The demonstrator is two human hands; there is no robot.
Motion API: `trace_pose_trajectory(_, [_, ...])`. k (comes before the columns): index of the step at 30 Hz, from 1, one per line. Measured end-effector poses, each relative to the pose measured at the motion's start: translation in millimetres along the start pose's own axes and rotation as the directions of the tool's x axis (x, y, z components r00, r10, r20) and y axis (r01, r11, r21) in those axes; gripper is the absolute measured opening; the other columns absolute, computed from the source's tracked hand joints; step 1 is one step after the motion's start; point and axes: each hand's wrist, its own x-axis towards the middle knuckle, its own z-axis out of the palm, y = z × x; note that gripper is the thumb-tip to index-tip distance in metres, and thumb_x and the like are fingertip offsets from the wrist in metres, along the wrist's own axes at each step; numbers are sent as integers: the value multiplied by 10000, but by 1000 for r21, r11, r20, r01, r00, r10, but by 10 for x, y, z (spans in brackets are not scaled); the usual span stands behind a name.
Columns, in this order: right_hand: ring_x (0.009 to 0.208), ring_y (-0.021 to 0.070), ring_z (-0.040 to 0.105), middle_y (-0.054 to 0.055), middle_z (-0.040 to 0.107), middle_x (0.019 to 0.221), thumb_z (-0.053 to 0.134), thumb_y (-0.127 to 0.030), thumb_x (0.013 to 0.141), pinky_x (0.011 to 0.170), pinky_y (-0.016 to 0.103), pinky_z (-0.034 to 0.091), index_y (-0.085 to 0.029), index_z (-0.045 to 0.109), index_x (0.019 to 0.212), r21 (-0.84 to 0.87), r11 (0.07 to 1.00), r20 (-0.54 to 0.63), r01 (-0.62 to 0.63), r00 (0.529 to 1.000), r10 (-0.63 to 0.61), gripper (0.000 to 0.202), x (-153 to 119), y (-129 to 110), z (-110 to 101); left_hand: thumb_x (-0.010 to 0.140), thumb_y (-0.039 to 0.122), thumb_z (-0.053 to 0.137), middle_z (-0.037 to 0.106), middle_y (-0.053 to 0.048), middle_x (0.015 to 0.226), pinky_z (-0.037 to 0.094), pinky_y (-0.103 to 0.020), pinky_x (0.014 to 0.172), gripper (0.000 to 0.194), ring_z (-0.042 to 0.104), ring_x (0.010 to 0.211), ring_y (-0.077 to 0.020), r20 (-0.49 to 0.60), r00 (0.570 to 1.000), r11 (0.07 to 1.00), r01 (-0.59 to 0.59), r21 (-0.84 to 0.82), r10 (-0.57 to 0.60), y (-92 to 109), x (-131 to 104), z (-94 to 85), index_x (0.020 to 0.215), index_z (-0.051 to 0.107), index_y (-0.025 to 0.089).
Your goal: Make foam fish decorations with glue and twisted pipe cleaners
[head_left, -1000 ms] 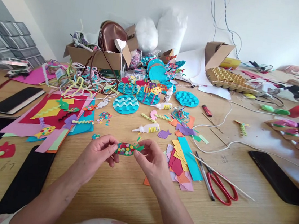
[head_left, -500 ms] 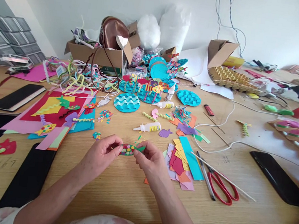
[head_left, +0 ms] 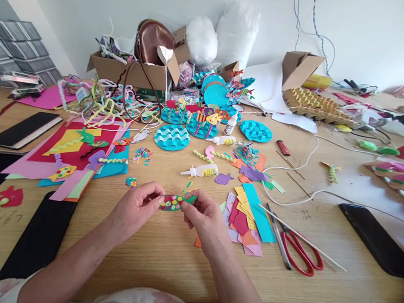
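Currently held between both hands: green fish cutout [head_left: 171, 203] with multicoloured dots across the visible face. Compared with a second ago, shows little change: same piece, same two-ended hold, hands only slightly shifted. Gone from the right edge of view: dark blurred shape. Judged as a pause or fine adjustment in the handling, with no visible addition to the piece.

Lies directly between the fingertips, bridging the gap: one end pinched in left hand [head_left: 143, 203], green tail end pinched in right hand [head_left: 202, 213], thumb against the face. Appears raised off the table [head_left: 144, 262]; exact clearance not determinable.

Just beyond, small green scraps [head_left: 189, 185]; farther back, glue bottle [head_left: 205, 171] on its side, with purple fish cutout [head_left: 224, 179] just beside. To the right, pile of paper scraps [head_left: 239, 220], then pen [head_left: 282, 244] and red-handled scissors [head_left: 321, 262].
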Motion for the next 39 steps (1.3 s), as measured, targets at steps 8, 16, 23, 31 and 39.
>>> trace_pose_trajectory(8, [402,56,356,-97,397,474,612,-338,648,371,179,269,-192,475,653,123,992,-10,-33,999,35,201,-2,-1,-34,779,306,475,475,52,562,365,-192,464,158,452,510,-100,93,990,982,123,-146,-110,-63,-44,-15,832,547,176])
trace_pose_trajectory(16, [523,99,427,-50,450,580,537,-225,732,477,210,336,-202,519,701,-303,919,-34,252,961,-275,43,-67,132,-33,720,236,498,466,76,464,362,-188,442,102,461,434,-97,16,987,979,164,-120,-163,-266,-4,-7,779,560,180])
trace_pose_trajectory(23, [684,142,542,44,589,815,440,-56,828,575,231,390,-185,583,821,-821,203,421,533,807,-414,193,-179,283,60,717,145,476,656,-8,746,488,-257,679,151,614,719,-150,-62,996,988,-49,150,59,-478,75,-24,732,620,189])
trace_pose_trajectory(31, [684,168,544,33,580,755,526,-88,824,573,267,393,-186,571,779,-819,-79,566,568,779,-271,116,-140,468,197,748,9,333,674,-69,1014,486,-315,884,404,619,963,-160,-19,957,852,-250,461,291,-626,-89,-96,893,668,183])
trace_pose_trajectory(39, [760,161,587,43,616,849,505,-190,853,669,267,455,-195,609,841,-847,175,451,502,853,-263,105,-172,61,-113,770,-21,350,682,-82,966,530,-318,822,414,617,939,-181,137,909,743,-402,535,393,-659,-321,20,909,686,177])
